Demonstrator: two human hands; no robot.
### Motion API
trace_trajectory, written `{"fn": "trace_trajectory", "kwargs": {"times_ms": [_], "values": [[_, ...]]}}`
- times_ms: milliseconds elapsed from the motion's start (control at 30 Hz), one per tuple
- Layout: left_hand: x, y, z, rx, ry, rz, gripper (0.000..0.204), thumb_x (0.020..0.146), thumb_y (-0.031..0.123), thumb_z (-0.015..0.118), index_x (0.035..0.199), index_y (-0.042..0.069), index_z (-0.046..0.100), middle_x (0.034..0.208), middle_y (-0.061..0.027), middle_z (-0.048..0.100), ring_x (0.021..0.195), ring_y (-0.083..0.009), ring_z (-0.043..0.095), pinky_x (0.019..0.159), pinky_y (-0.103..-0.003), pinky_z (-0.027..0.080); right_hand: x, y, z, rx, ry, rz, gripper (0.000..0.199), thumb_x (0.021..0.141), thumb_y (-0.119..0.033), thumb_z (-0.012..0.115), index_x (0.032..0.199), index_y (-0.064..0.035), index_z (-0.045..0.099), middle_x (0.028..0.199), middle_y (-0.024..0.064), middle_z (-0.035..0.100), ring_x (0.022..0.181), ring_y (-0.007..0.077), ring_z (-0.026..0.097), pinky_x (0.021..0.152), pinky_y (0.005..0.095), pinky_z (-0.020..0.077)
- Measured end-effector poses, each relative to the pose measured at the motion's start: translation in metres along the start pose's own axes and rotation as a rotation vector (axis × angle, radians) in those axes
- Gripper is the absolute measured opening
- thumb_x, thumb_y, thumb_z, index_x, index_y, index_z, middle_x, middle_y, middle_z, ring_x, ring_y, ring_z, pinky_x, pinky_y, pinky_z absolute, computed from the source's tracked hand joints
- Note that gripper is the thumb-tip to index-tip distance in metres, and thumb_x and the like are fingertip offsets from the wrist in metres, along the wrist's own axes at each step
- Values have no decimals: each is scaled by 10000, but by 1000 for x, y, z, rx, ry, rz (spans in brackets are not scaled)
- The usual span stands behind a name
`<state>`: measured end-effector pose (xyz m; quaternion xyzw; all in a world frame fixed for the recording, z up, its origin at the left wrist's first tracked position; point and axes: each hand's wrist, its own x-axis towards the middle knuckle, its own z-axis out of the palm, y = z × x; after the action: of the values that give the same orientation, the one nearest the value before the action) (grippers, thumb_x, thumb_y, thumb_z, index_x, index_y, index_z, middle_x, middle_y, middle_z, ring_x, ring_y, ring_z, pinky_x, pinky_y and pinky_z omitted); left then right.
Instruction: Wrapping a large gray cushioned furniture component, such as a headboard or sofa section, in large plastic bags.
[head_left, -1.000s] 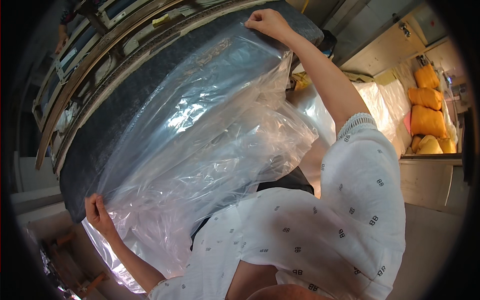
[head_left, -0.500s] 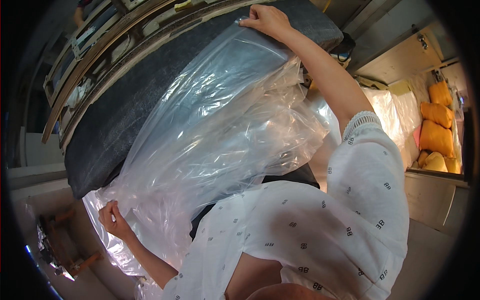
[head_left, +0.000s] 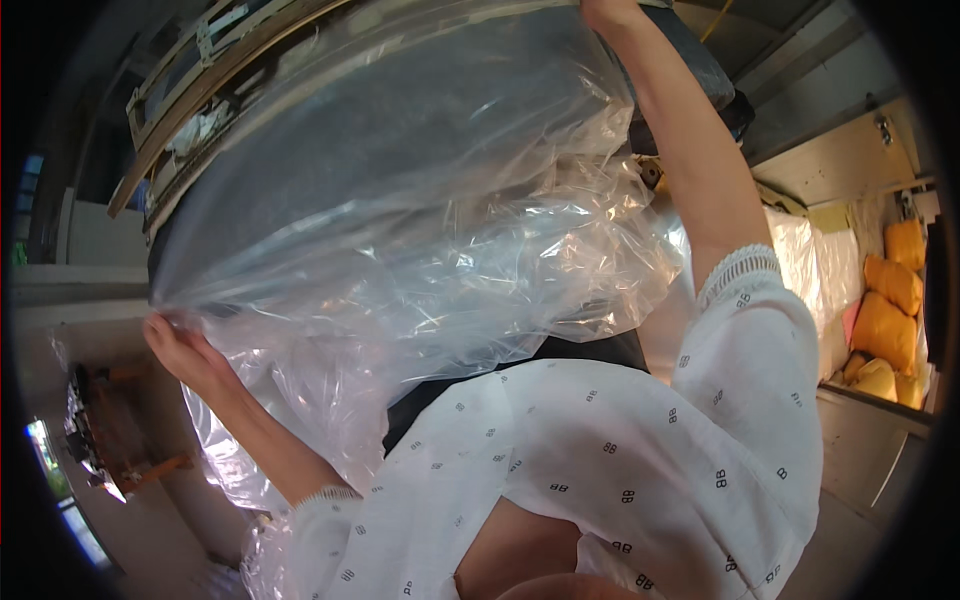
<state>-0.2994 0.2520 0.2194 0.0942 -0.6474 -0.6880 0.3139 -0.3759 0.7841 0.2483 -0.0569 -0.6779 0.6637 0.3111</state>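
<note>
A wide clear plastic sheet [head_left: 400, 250] is stretched between my two hands over a long, dark, cloth-like padded surface [head_left: 690, 65]. My left hand [head_left: 188, 355] is closed on the sheet's left edge, beside the left end of the dark surface. At the top edge of the view, my right hand [head_left: 612, 14] grips the far right part of the sheet; its fingertips are partly cut off. The far part of the sheet lies fairly smooth, with the dark surface showing through. Its near part is bunched in shiny folds in front of my body and hangs down at the left.
A wooden and metal frame [head_left: 185, 140] runs along the far left side. Yellow-orange bundles [head_left: 888, 325] are stacked at the right, near more clear plastic [head_left: 800, 265]. A brown stand-like object [head_left: 130, 425] is at the lower left.
Both hands have moved away from my body, the right one farther right and the left one farther left. The sheet has spread over much more of the dark surface and is flatter.
</note>
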Motion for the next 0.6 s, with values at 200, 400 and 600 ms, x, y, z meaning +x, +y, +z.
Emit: {"fn": "trace_trajectory", "kwargs": {"times_ms": [200, 400, 600], "values": [[121, -108, 63, 404, -142, 323, 233, 838, 242, 607, 901, 20, 638, 849, -20, 613, 764, -93, 530, 706, -216, 417, 24, 119, -43, -546, 240, -257, 252, 771, -302, 633, 802, -55, 593, 730, 44, 617, 687, 140, 582, 642, 297, 445], [160, -137, 115, 413, -211, 131, 263, 801, 257, 655, 933, 30, 667, 844, -12, 636, 766, -80, 541, 709, -202, 415, 42, 125, -45, -575, 274, -232, 179, 733, -223, 648, 792, -56, 624, 766, 90, 618, 735, 227, 586, 692, 347, 450], [168, -133, 141, 451, -204, 161, 264, 791, 261, 664, 936, 40, 677, 807, -13, 638, 730, -67, 539, 677, -190, 410, 59, 124, -42, -769, 276, -213, 196, 717, -233, 660, 790, -54, 625, 791, 92, 585, 790, 250, 557, 733, 353, 439]]}}
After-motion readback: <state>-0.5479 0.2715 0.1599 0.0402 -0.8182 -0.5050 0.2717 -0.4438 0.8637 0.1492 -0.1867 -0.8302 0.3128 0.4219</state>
